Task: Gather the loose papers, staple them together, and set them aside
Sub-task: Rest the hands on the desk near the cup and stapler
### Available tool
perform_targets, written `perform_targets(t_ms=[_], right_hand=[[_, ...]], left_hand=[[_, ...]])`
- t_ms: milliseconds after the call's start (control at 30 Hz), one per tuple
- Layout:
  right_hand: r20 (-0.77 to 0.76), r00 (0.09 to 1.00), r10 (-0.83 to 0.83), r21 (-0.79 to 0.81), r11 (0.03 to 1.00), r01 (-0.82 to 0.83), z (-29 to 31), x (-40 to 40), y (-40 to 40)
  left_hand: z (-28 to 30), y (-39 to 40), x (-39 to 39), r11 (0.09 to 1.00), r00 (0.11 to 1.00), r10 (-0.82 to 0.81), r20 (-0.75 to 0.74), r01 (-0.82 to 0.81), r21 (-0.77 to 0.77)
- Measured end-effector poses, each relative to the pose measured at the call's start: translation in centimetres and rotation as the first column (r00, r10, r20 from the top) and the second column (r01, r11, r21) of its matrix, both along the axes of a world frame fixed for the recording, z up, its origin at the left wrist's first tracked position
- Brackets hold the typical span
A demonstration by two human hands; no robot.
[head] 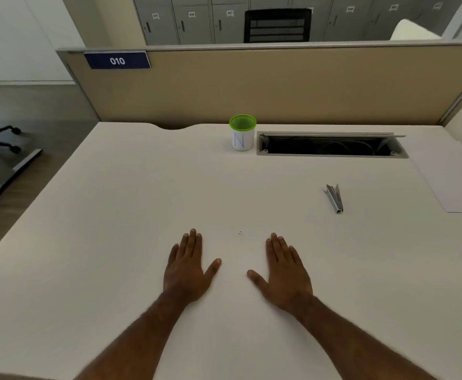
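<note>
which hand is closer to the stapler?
The right hand. Both hands lie flat on the desk, but the stapler sits beyond it on the right side, toward the paper; the left hand is farther away.

White desk [114,215], wide and pale, with a curved notch in the far edge and an open cable slot [331,145] set into the top at the far right. On it: a cup [242,133], white with a green rim, upright just left of the slot; a metal stapler [334,198] lying right of centre; paper [454,182] flat at the right edge. Left hand [187,267] and right hand [286,270] resting palm-down near the front, fingers straight, apart from each other.
</note>
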State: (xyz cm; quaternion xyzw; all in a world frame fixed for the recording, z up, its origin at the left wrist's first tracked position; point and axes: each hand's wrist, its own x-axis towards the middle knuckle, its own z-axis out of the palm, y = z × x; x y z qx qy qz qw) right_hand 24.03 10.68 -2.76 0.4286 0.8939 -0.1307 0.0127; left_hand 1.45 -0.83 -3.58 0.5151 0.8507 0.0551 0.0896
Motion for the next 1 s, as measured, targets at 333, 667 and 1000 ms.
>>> perform_targets(t_ms=[333,667,1000], right_hand=[[-0.007,1.0,0.017,0.01,1.0,-0.017,0.3,-6.1,0.4],[-0.056,0.994,0.095,0.086,0.992,-0.09,0.7,-9.7,9.1],[0.061,0.845,0.532,0.078,0.841,-0.535,0.6,-10.9,13.5]], left_hand=[[-0.2,5.5,-2.0,0.997,0.996,-0.082,-0.031,0.082,0.011],[-0.3,9.9,-4.5,0.981,0.985,-0.165,-0.046,0.168,0.097],[0.0,10.2,-4.3,0.985,0.991,-0.136,0.001,0.136,0.104]])
